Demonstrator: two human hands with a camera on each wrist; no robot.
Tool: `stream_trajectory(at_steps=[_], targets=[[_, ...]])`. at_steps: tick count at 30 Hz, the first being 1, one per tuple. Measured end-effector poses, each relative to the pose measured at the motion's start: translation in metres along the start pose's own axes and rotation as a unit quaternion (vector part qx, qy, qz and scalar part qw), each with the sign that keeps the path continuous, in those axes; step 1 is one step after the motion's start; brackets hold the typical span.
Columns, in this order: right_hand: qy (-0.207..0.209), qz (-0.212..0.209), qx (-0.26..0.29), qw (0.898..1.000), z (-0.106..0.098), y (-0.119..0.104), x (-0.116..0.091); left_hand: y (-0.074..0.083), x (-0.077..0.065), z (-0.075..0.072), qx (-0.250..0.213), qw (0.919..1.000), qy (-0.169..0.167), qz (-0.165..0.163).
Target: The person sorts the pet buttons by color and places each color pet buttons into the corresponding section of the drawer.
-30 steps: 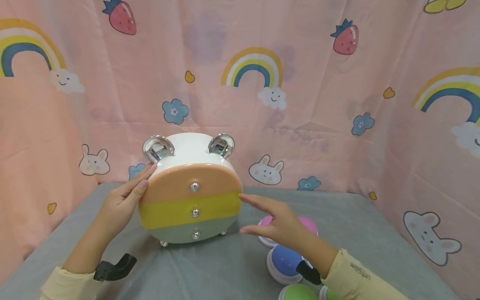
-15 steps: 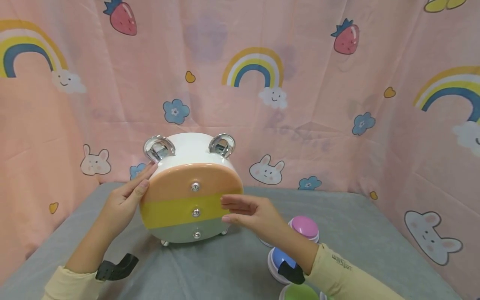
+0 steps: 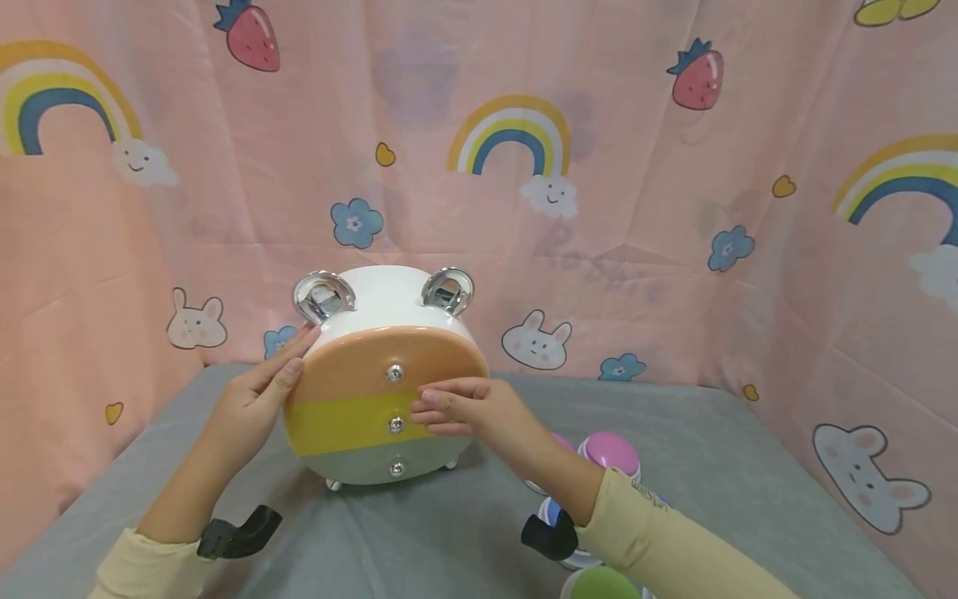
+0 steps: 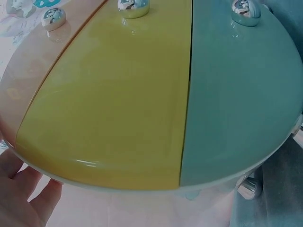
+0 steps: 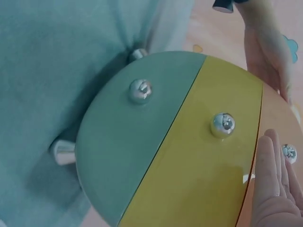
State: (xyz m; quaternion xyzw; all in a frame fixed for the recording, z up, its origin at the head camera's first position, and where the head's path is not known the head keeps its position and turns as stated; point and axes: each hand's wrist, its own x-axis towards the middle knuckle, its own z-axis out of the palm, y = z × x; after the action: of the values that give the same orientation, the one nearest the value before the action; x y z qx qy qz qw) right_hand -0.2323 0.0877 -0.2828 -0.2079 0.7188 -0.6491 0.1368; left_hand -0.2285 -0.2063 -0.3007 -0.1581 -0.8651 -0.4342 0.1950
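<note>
Resting a straight-fingered left hand (image 3: 253, 406) against a striped cabinet (image 3: 359, 384) standing on gray cloth (image 3: 711, 466). Extending a straight-fingered right hand (image 3: 473, 408) before its yellow band (image 3: 340, 423), mostly hiding a blue dome (image 3: 550, 509) behind a black wrist mount (image 3: 550, 537).

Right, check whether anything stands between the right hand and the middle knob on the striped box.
Nothing visible does. The right hand is just beside the middle knob, which shows uncovered in the head and right wrist views. The left hand rests at the box's opposite edge, out of the way.
</note>
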Motion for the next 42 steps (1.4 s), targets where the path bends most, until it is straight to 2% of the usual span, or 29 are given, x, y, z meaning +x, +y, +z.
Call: stream_trajectory(at_steps=[15, 27, 36, 42], targets=[[-0.043, 0.070, 0.095, 0.992, 0.011, -0.006, 0.022, 0.001, -0.001, 0.000, 0.000, 1.0000, 0.004, 0.008], [-0.024, 0.115, 0.189, 0.975, 0.019, -0.009, 0.034, 0.000, -0.001, 0.001, 0.002, 1.0000, 0.005, 0.008], [-0.013, 0.123, 0.209, 0.970, 0.026, -0.007, 0.037, -0.001, -0.002, 0.001, 0.008, 0.9998, 0.013, 0.010], [0.000, 0.114, 0.204, 0.972, 0.027, -0.006, 0.037, -0.001, 0.000, 0.001, 0.000, 0.9999, 0.009, 0.011]])
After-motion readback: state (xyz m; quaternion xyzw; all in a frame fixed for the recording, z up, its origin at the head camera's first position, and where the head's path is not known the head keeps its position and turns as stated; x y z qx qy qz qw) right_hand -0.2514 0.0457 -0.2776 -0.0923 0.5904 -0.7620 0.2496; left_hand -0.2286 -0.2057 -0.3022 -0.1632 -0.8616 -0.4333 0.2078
